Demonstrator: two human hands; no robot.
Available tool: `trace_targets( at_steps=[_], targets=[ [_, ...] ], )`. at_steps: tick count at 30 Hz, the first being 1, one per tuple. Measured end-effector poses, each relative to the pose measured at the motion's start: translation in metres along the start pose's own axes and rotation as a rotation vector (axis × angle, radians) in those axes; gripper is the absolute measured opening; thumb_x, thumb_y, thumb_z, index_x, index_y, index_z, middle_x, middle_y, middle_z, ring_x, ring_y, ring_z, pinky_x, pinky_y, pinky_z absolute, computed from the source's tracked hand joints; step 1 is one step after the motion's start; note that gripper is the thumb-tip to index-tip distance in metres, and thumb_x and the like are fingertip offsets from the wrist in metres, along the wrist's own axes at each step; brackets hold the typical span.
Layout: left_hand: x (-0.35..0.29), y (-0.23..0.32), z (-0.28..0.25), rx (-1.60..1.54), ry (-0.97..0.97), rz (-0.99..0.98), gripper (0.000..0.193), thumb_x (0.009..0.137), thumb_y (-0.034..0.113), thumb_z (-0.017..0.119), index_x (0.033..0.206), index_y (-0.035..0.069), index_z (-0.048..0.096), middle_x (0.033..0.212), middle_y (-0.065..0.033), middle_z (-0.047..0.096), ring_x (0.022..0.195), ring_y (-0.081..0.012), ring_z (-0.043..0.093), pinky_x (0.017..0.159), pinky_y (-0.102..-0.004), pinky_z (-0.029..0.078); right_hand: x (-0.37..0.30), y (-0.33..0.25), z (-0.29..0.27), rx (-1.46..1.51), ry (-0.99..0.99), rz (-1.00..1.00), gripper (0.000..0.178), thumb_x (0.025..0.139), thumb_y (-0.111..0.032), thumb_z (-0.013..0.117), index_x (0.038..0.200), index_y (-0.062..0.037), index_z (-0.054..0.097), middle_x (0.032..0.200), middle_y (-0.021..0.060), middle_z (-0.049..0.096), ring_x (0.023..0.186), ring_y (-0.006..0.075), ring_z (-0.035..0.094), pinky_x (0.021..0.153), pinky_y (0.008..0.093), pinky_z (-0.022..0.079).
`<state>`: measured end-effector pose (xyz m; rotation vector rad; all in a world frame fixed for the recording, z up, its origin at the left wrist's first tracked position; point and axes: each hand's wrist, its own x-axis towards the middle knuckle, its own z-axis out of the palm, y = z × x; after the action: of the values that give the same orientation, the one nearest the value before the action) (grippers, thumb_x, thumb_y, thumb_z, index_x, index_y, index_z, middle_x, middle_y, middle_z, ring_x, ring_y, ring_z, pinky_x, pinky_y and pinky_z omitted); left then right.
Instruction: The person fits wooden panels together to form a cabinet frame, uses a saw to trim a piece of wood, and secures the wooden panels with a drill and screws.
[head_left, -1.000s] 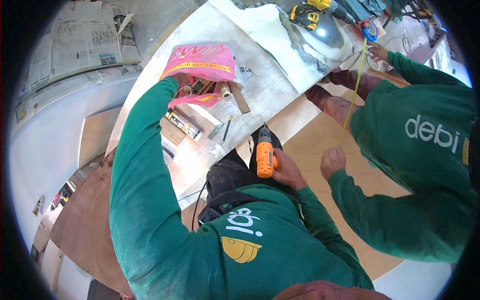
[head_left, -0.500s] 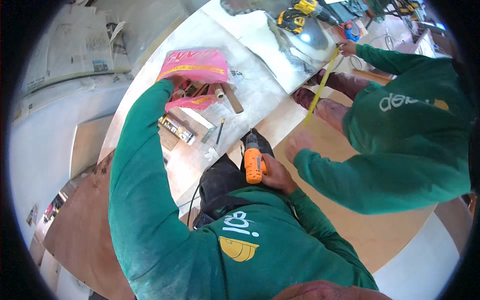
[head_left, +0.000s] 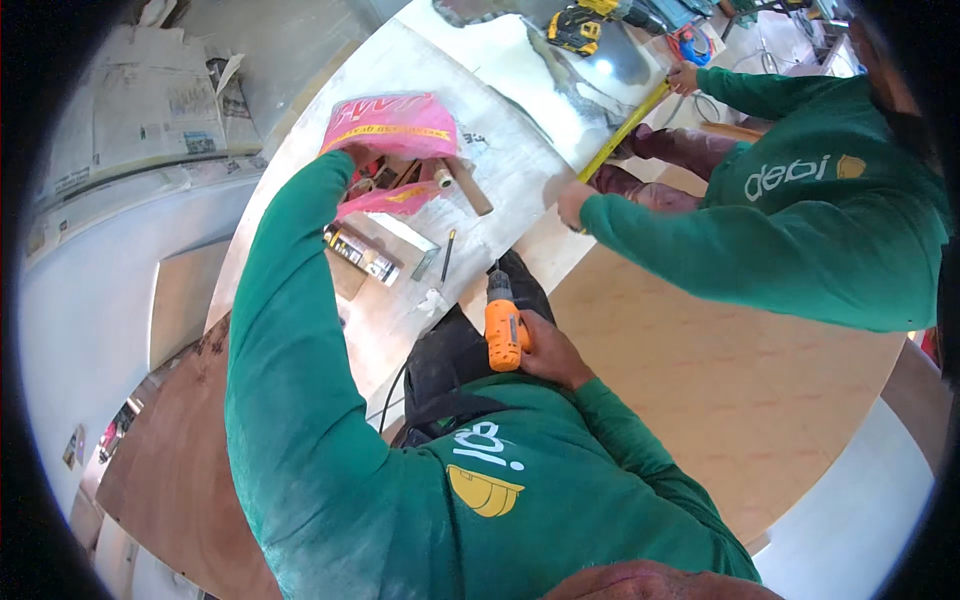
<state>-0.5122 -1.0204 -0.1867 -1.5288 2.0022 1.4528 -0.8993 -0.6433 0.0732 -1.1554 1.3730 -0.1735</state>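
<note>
The orange power drill (head_left: 504, 335) is gripped in the right hand (head_left: 550, 353), the fingers being wrapped around its handle, and is held over the dark-trousered thighs with its chuck pointed toward the worktable (head_left: 525, 190). The left hand (head_left: 359, 155) is put into the mouth of the pink plastic bag (head_left: 390, 122) on the tabletop; whether its fingers are apart or together cannot be told (they are hidden by the bag). Near the bag, a cartridge tube (head_left: 366, 257) and a slim black pencil (head_left: 447, 257) are laid out. To the right, a yellow tape measure (head_left: 626, 133) is stretched between a co-worker's hands (head_left: 573, 203).
</note>
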Motion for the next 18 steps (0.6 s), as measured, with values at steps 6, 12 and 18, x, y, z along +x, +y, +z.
trace_targets(
  at_steps=[6,12,18],
  targets=[
    [-0.008,-0.004,-0.013,0.022,0.010,0.039,0.038,0.097,0.035,0.058,0.121,0.010,0.070,0.119,-0.0214,0.072,0.107,-0.0364,0.070,0.094,-0.0486,0.054,-0.006,-0.009,0.008,0.072,0.045,-0.053,0.053,0.087,-0.027,0.077,0.130,-0.0048,0.055,0.116,0.0218,0.067,0.108,0.0402,0.066,0.090,0.0446,0.053],
    [-0.047,-0.002,-0.016,0.059,0.225,0.191,0.038,0.097,0.035,0.058,0.121,0.010,0.070,0.120,-0.0219,0.071,0.109,-0.0368,0.069,0.095,-0.0487,0.053,-0.007,-0.001,0.018,0.084,0.062,-0.085,0.054,0.087,-0.024,0.079,0.131,-0.0051,0.054,0.117,0.0203,0.066,0.111,0.0396,0.066,0.094,0.0447,0.053],
    [-0.094,0.059,-0.003,0.500,0.208,0.016,0.035,0.097,0.026,0.056,0.122,0.005,0.068,0.122,-0.0242,0.068,0.111,-0.0406,0.067,0.095,-0.0484,0.054,-0.003,-0.025,0.016,0.128,0.027,-0.052,0.053,0.086,-0.022,0.080,0.129,-0.0030,0.055,0.116,0.0201,0.067,0.108,0.0359,0.068,0.093,0.0431,0.053]
  ],
)
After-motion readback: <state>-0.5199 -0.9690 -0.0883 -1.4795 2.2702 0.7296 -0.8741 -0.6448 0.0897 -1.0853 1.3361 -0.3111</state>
